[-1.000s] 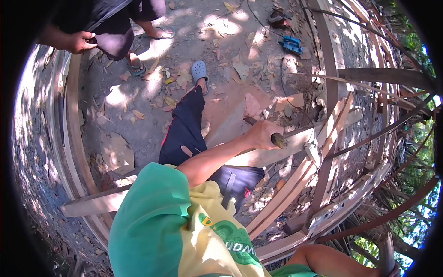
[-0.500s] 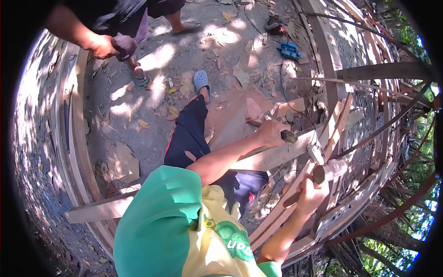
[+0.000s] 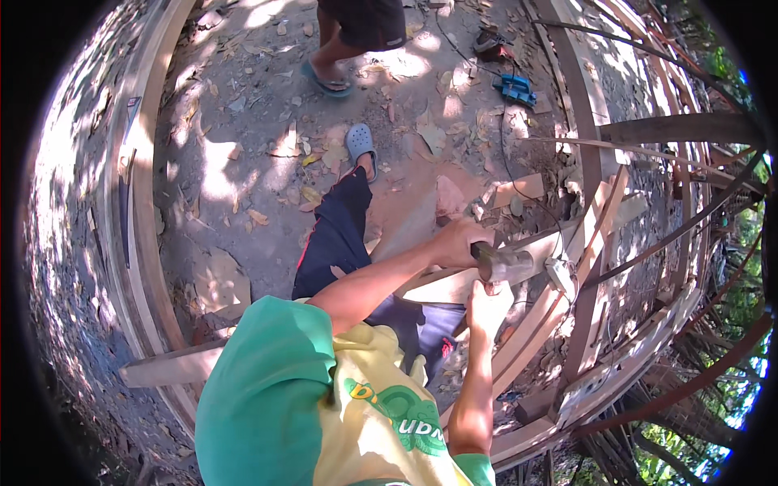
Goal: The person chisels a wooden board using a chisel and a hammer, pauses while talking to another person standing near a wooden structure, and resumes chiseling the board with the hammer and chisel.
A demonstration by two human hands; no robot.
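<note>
My left hand (image 3: 459,242) is closed around a wooden-handled tool (image 3: 480,250) that looks like a chisel. Its working end is hidden by the hand. Gripped in my right hand (image 3: 490,301) is a wooden mallet (image 3: 512,266) with a thick, round head. The mallet head sits right at the butt of the chisel's handle; whether they touch I cannot tell. Beneath both hands lies a pale wooden board (image 3: 444,288), running across my dark-trousered leg (image 3: 336,223).
Long timber beams (image 3: 154,202) flank the ground on both sides. A grey socket block (image 3: 559,274) rests on planks at right, with a black cord. Farther off lies a blue power tool (image 3: 516,90). Another person's sandalled foot (image 3: 327,81) is at the top.
My right hand has swung the mallet leftward to the chisel's butt. My left hand has shifted slightly left and down. The other person has moved right and mostly out of view.
</note>
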